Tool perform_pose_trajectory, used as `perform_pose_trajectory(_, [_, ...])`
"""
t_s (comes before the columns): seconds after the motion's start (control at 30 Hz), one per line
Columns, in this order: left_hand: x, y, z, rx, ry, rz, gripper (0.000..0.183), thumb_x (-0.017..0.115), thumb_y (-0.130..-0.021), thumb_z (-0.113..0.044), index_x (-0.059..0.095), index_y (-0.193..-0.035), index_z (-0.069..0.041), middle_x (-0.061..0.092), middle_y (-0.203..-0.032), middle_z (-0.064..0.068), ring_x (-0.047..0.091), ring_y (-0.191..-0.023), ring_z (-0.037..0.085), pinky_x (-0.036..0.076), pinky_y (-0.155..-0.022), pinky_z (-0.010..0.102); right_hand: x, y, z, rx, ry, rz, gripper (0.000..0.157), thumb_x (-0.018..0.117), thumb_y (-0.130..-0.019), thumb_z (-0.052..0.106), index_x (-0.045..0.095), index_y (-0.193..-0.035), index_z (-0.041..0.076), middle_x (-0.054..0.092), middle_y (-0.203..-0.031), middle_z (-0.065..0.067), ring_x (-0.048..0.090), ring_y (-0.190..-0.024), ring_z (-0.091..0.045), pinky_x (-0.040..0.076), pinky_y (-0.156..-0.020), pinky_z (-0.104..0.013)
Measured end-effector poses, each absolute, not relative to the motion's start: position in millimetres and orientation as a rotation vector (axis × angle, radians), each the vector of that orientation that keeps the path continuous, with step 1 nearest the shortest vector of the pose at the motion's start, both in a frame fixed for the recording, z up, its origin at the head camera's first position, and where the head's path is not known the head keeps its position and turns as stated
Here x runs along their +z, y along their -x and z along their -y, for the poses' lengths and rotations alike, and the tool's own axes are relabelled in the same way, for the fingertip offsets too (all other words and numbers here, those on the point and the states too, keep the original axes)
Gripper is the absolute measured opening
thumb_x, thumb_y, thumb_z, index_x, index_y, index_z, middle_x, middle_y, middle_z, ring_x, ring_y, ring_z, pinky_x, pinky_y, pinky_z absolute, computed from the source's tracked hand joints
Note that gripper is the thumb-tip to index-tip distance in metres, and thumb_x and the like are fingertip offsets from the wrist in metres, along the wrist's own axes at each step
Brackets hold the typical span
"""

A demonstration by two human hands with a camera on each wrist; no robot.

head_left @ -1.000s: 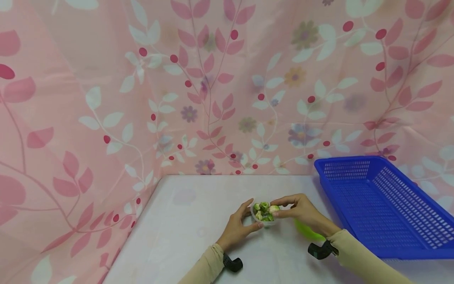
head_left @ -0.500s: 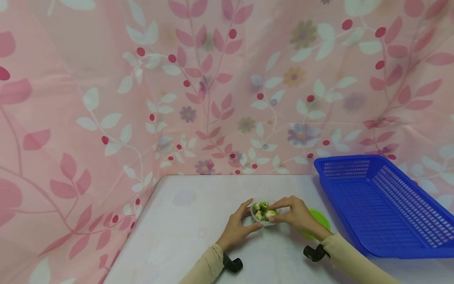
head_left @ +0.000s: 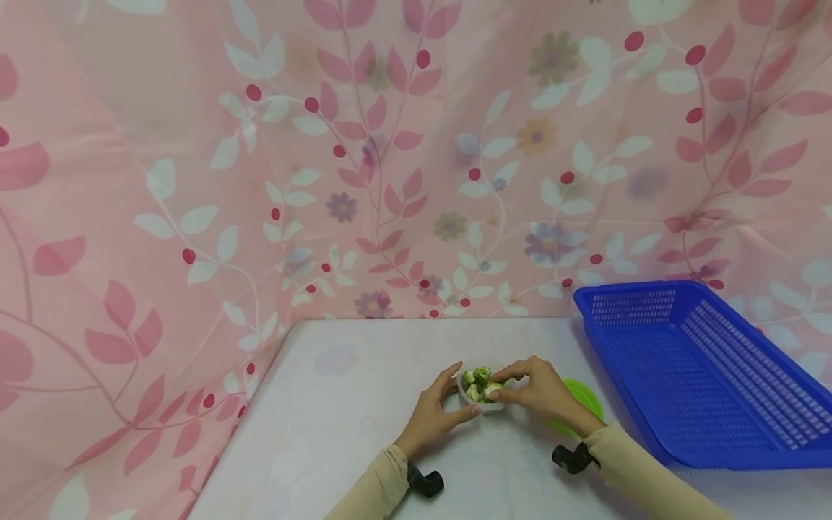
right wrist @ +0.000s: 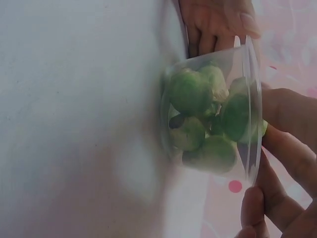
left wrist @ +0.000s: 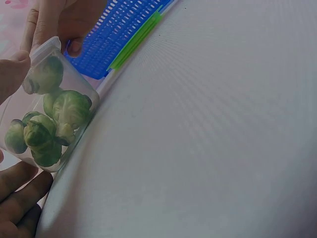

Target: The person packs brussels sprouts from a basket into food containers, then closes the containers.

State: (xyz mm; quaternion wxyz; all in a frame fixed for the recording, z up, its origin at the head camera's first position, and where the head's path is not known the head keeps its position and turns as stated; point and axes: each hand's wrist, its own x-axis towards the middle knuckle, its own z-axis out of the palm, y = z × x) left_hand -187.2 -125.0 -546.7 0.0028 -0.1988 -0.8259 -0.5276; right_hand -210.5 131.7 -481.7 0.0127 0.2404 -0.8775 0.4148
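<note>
My left hand [head_left: 432,413] grips a clear plastic tub [head_left: 490,407] by its side, thumb near and fingers far. Several green Brussels sprouts [left wrist: 39,134] lie in the tub, showing through its wall in both wrist views. From the right, my right hand [head_left: 539,390] reaches over the rim and pinches one pale green Brussels sprout [head_left: 495,388] between thumb and fingers. That sprout sits higher than the others, just inside the rim, partly covered by the fingertips. The tub stands on the white table [head_left: 338,412].
A round bright green lid [head_left: 588,399] lies on the table behind the right wrist. Further right stands a large blue plastic basket [head_left: 698,453] with slotted walls. A pink floral curtain [head_left: 390,180] hangs behind and along the left side.
My right hand has moved slightly left and lowered its sprout into the tub, so more of the green lid shows. My left hand keeps its grip on the tub.
</note>
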Motion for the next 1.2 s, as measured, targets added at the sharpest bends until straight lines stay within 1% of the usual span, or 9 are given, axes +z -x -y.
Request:
perform_pose_trajectory(0.07, [-547.0,186.6,125.0,-1.657,0.617,2.596,0.089,0.081,-0.095,-0.041,0.034,-0.167,-0.018,0.065,-0.149,0.008,0.06,-0.14,0.024,0.043,-0.12,0.055,-481.3,209.3,-128.8,1.262,-0.723,2.722,0.026,0.093,-0.082,0.032,0.086,-0.103,0.017,0.083,-0.098,0.007,0.066,-0.098,-0.026,0.049,-0.086,-0.045])
perform_pose_trajectory(0.2, [-547.5,186.7,124.8,-1.655,0.612,2.597,0.089,0.081,-0.095,-0.041,0.034,-0.167,-0.018,0.065,-0.149,0.008,0.06,-0.14,0.023,0.042,-0.121,0.055,-479.2,207.7,-123.3,1.195,-0.706,2.682,0.024,0.095,-0.08,0.03,0.087,-0.097,0.015,0.083,-0.09,0.005,0.069,-0.094,-0.023,0.049,-0.084,-0.043])
perform_pose_trajectory(0.33, [-547.7,187.5,124.7,-1.651,0.613,2.593,0.088,0.082,-0.095,-0.04,0.034,-0.166,-0.018,0.065,-0.148,0.007,0.06,-0.14,0.023,0.042,-0.12,0.056,-476.5,209.3,-120.5,1.129,-0.708,2.683,0.023,0.096,-0.078,0.028,0.087,-0.093,0.014,0.082,-0.087,0.004,0.071,-0.093,-0.023,0.05,-0.082,-0.039])
perform_pose_trajectory(0.47, [-546.8,187.8,124.5,-1.647,0.609,2.596,0.088,0.081,-0.095,-0.04,0.034,-0.167,-0.018,0.065,-0.149,0.007,0.06,-0.14,0.023,0.042,-0.12,0.057,-474.1,211.7,-119.6,1.077,-0.736,2.691,0.021,0.097,-0.076,0.027,0.088,-0.09,0.014,0.083,-0.087,0.003,0.072,-0.09,-0.023,0.045,-0.076,-0.031])
perform_pose_trajectory(0.5, [-546.5,187.7,124.4,-1.646,0.608,2.597,0.088,0.081,-0.095,-0.04,0.034,-0.167,-0.018,0.065,-0.149,0.006,0.06,-0.14,0.023,0.042,-0.12,0.057,-473.6,211.7,-119.4,1.069,-0.737,2.694,0.021,0.097,-0.076,0.027,0.088,-0.09,0.014,0.083,-0.087,0.003,0.07,-0.088,-0.024,0.041,-0.076,-0.029])
perform_pose_trajectory(0.57, [-546.1,187.4,124.4,-1.646,0.61,2.599,0.089,0.081,-0.095,-0.04,0.034,-0.167,-0.018,0.065,-0.149,0.006,0.06,-0.14,0.023,0.043,-0.12,0.056,-472.8,210.9,-118.7,1.066,-0.736,2.693,0.021,0.097,-0.075,0.025,0.088,-0.089,0.012,0.083,-0.087,0.001,0.067,-0.085,-0.026,0.038,-0.073,-0.028])
perform_pose_trajectory(0.77, [-545.5,186.8,124.7,-1.647,0.619,2.59,0.089,0.081,-0.095,-0.04,0.034,-0.166,-0.016,0.065,-0.148,0.007,0.06,-0.14,0.023,0.043,-0.12,0.054,-473.7,207.5,-115.9,1.051,-0.686,2.672,0.017,0.097,-0.074,0.022,0.087,-0.085,0.013,0.082,-0.084,0.003,0.056,-0.079,-0.023,0.036,-0.069,-0.028])
perform_pose_trajectory(1.0, [-548.5,187.3,124.8,-1.642,0.612,2.597,0.089,0.082,-0.095,-0.041,0.034,-0.167,-0.017,0.066,-0.148,0.006,0.061,-0.14,0.023,0.043,-0.12,0.052,-477.0,208.5,-115.9,1.065,-0.677,2.675,0.012,0.096,-0.077,0.022,0.087,-0.082,0.016,0.081,-0.083,0.005,0.054,-0.08,-0.019,0.037,-0.071,-0.029])
perform_pose_trajectory(1.2, [-551.0,187.7,124.8,-1.636,0.61,2.597,0.089,0.082,-0.095,-0.039,0.034,-0.166,-0.018,0.066,-0.148,0.007,0.062,-0.138,0.023,0.045,-0.119,0.052,-477.8,207.8,-117.9,1.087,-0.686,2.627,0.012,0.094,-0.079,0.018,0.087,-0.086,0.013,0.082,-0.087,0.002,0.056,-0.083,-0.023,0.038,-0.075,-0.031])
